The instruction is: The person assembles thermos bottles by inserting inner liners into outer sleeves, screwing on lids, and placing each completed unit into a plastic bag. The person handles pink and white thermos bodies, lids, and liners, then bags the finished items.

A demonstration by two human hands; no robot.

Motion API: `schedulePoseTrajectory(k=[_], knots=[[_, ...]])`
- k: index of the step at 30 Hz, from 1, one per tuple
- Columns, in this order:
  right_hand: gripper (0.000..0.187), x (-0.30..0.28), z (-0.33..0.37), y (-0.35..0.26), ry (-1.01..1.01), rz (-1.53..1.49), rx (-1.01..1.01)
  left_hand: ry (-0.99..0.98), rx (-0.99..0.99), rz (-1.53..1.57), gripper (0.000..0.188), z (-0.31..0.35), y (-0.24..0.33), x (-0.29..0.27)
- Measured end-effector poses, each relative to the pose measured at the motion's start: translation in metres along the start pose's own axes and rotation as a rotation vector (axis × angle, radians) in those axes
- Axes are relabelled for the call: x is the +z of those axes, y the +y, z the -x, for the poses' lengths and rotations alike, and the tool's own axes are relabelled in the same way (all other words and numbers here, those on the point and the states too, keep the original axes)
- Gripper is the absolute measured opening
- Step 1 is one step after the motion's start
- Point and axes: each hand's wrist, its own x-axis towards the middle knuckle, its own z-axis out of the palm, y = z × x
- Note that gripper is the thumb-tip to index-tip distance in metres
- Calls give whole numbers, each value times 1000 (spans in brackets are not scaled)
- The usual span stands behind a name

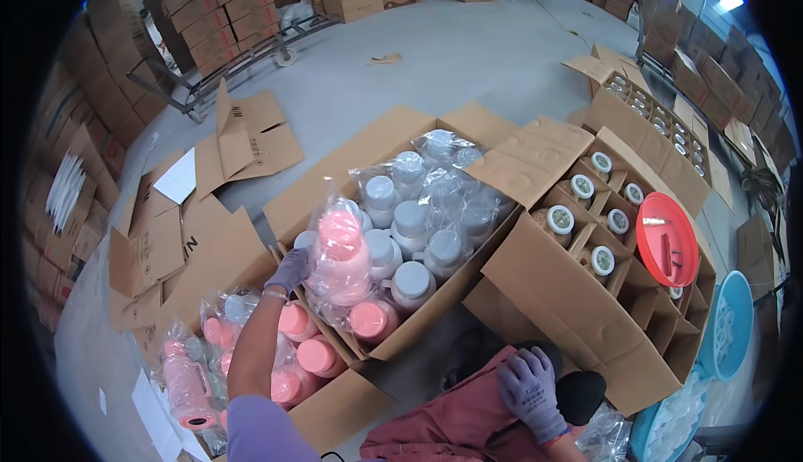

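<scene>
My left hand [290, 270], in a purple-grey glove, reaches to the near left side of an open carton [272, 198]. Its partly hidden fingers close at the side of a pink thermos bottle [341, 253] wrapped in clear plastic, which leans upright. Around that bottle the carton holds several bottles with pale grey-blue lids [413, 279] and a pink-lidded bottle [373, 320]. My right hand [533, 391], gloved too, lies on the dark red cloth [452, 416] over my leg, fingers stretched and holding nothing.
Left of my forearm, bagged pink bottles [186, 382] fill another carton. At right, a divided carton [535, 290] holds jars with white lids and a red basin [667, 240]. Blue tubs [730, 328] stand beyond it. Flattened cardboard [251, 144] and a trolley [226, 77] occupy the far left.
</scene>
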Motion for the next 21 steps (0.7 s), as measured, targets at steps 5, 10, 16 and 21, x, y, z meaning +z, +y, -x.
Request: schedulePoseTrajectory(k=[5,10,16,21], knots=[[30,6,-6,-4,59,19,32,-212,-5,-329,30,-38,23,-42],[26,9,-19,-10,98,-1,8,50,-63,104,30,-105,33,-45],[29,9,-26,-14,94,-83,-43,-116,-207,-184,38,-133,58,86],[27,15,-27,-10,142,-85,-22,-139,-8,-435,36,-127,75,80]])
